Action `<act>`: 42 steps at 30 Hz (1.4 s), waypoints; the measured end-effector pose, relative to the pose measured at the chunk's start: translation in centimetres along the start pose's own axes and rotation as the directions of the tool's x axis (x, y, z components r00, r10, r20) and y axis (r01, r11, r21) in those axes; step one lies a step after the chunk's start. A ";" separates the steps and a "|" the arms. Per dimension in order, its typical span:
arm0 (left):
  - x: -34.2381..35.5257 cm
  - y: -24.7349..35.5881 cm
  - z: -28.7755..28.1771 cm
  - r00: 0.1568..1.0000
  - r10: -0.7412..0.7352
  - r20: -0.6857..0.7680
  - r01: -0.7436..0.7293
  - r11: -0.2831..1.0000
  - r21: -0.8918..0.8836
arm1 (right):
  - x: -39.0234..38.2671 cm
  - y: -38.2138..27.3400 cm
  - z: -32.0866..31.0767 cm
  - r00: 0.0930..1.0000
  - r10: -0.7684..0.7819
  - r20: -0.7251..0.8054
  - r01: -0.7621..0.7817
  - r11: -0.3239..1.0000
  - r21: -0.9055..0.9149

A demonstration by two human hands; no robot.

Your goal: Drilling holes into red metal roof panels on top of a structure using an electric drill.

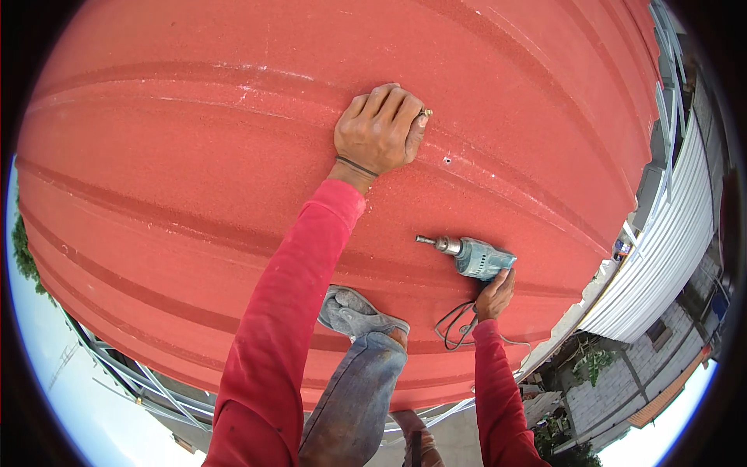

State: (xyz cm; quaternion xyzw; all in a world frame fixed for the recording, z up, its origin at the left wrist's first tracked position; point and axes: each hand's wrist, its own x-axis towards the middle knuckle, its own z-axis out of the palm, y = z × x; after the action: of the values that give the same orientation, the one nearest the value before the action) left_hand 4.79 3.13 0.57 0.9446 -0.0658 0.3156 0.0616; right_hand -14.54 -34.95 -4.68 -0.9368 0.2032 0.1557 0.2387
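My left hand [379, 131] rests closed on a raised rib of the red metal roofing sheet [210, 194]. A small brass-coloured screw [426, 113] pokes out between its thumb and forefinger. Just to the right, a small hole [447, 161] shows in the same rib. Lower right, my right hand [496, 296] is closed round the grip of a teal power drill [482, 258]. The drill lies low over the sheet, its chuck with a socket bit [426, 240] pointing left. Part of the grip is hidden behind the fingers.
The drill's dark cord [454, 331] loops beside my right wrist. My shoe [354, 311] stands on the sheet between my arms. The sheet's jagged edge [615, 261] runs along the right, with a lower white corrugated roof [661, 241] beyond it. Metal framing [156, 393] shows past the lower left edge.
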 end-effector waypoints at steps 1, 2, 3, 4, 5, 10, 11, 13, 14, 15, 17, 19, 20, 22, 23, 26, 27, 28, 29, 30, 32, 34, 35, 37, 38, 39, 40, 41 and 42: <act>-0.1 0.0 0.0 1.000 -0.009 0.002 0.009 1.000 0.005 | 0.0 0.6 0.1 1.000 -0.007 0.006 0.007 1.000 -0.005; -0.1 0.2 0.1 1.000 -0.014 -0.003 0.014 1.000 0.001 | 0.2 1.6 0.4 0.999 -0.021 -0.049 0.020 1.000 -0.018; -0.1 0.1 0.1 1.000 -0.018 -0.007 0.018 1.000 -0.002 | 0.4 1.5 0.5 0.994 -0.035 -0.104 0.033 0.999 -0.028; -0.3 0.0 0.1 1.000 -0.023 -0.006 0.023 1.000 0.003 | 0.4 1.4 0.6 0.995 -0.028 -0.091 0.026 0.999 -0.022; -0.4 -0.1 0.0 1.000 -0.020 -0.010 0.020 1.000 -0.012 | 0.2 1.4 0.6 0.996 -0.032 -0.086 0.030 0.999 -0.024; -0.1 0.6 0.1 0.998 -0.022 -0.052 0.019 0.999 -0.050 | 0.6 1.6 0.1 0.997 -0.004 -0.075 0.006 1.000 0.021; -0.1 0.7 -0.1 0.998 -0.038 -0.050 0.035 0.997 -0.075 | 0.6 1.9 0.2 0.997 -0.004 -0.083 0.005 1.000 0.013; 0.1 1.1 -0.2 0.996 -0.061 -0.060 0.053 0.991 -0.123 | 0.6 2.4 0.5 0.988 -0.047 -0.144 0.041 0.998 -0.047; 0.2 1.1 -0.2 0.997 -0.057 -0.049 0.051 0.991 -0.127 | 0.7 2.7 0.5 0.988 -0.044 -0.148 0.036 0.998 -0.058; 0.1 0.9 -0.3 0.998 -0.046 -0.035 0.041 0.992 -0.122 | 0.6 2.4 0.7 0.987 -0.039 -0.156 0.030 0.998 -0.060; -0.3 0.3 -0.6 0.997 -0.078 0.001 0.077 0.982 -0.173 | 0.2 1.8 1.7 0.980 -0.077 -0.182 0.071 0.997 -0.037; -1.1 0.1 -1.4 0.992 -0.107 0.061 0.118 0.968 -0.222 | -0.2 -0.2 1.9 0.987 -0.056 -0.153 0.051 0.998 -0.033; 0.0 1.1 -1.8 0.985 -0.169 0.040 0.173 0.929 -0.327 | 0.2 -0.6 0.6 0.989 -0.045 -0.139 0.041 0.999 -0.030; -0.3 2.8 -2.3 0.972 -0.230 0.040 0.225 0.875 -0.428 | 0.4 -0.5 0.4 0.985 -0.054 -0.166 0.049 0.998 -0.036; -0.8 4.1 -2.6 0.958 -0.270 0.101 0.285 0.840 -0.461 | 0.6 -0.5 0.2 0.979 -0.083 -0.188 0.076 0.996 -0.042; -2.4 6.7 -2.3 0.935 -0.297 0.192 0.354 0.814 -0.461 | 0.9 0.4 0.6 0.985 -0.056 -0.162 0.049 0.998 -0.044; -2.9 7.2 -2.3 0.928 -0.300 0.222 0.369 0.821 -0.436 | 0.8 0.4 0.8 0.979 -0.073 -0.191 0.064 0.996 -0.056; -3.2 7.4 -2.2 0.930 -0.293 0.223 0.364 0.823 -0.436 | 0.9 0.4 0.7 0.985 -0.051 -0.163 0.043 0.998 -0.049; -3.4 7.4 -2.0 0.926 -0.308 0.219 0.375 0.824 -0.425 | 0.9 0.3 0.6 0.985 -0.046 -0.165 0.039 0.998 -0.044; -3.5 7.3 -1.9 0.921 -0.324 0.214 0.386 0.825 -0.413 | 0.7 -0.4 0.4 0.989 -0.038 -0.145 0.032 0.999 -0.038; -3.6 7.1 -1.6 0.913 -0.348 0.210 0.406 0.815 -0.413 | 0.5 -1.1 0.4 0.993 -0.027 -0.118 0.024 0.999 -0.029; -3.5 7.5 -1.3 0.903 -0.377 0.204 0.429 0.798 -0.423 | 0.8 -0.3 0.4 0.993 -0.023 -0.115 0.019 0.999 -0.040; -3.4 7.8 -1.1 0.904 -0.382 0.191 0.427 0.795 -0.430 | 1.0 0.0 0.3 0.994 -0.021 -0.110 0.016 0.999 -0.051; -3.5 7.8 -1.0 0.907 -0.380 0.183 0.422 0.795 -0.437 | 1.1 0.0 0.5 0.988 -0.049 -0.149 0.045 0.999 -0.029; -3.5 7.8 -0.9 0.917 -0.366 0.156 0.397 0.804 -0.444 | 1.0 -0.1 0.5 0.979 -0.081 -0.188 0.080 0.997 -0.012; -3.5 7.8 -0.7 0.927 -0.354 0.124 0.370 0.812 -0.451 | 1.0 0.0 0.5 0.978 -0.082 -0.192 0.081 0.997 -0.010; -3.7 7.7 -0.6 0.928 -0.353 0.120 0.368 0.813 -0.452 | 1.0 0.0 0.5 0.983 -0.065 -0.174 0.075 0.996 0.052; -3.9 7.6 -0.4 0.934 -0.341 0.108 0.352 0.822 -0.447 | 1.1 0.0 0.5 0.986 -0.051 -0.156 0.069 0.991 0.114; -4.2 7.6 -0.3 0.939 -0.330 0.100 0.339 0.830 -0.443 | 1.7 0.7 -0.2 0.986 -0.051 -0.158 0.069 0.991 0.111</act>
State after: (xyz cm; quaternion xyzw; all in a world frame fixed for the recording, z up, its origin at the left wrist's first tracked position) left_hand 0.02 -3.94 -1.14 0.9038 0.0278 0.2665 0.3338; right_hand -13.31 -36.09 -5.46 -0.9362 0.2016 0.0632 0.2810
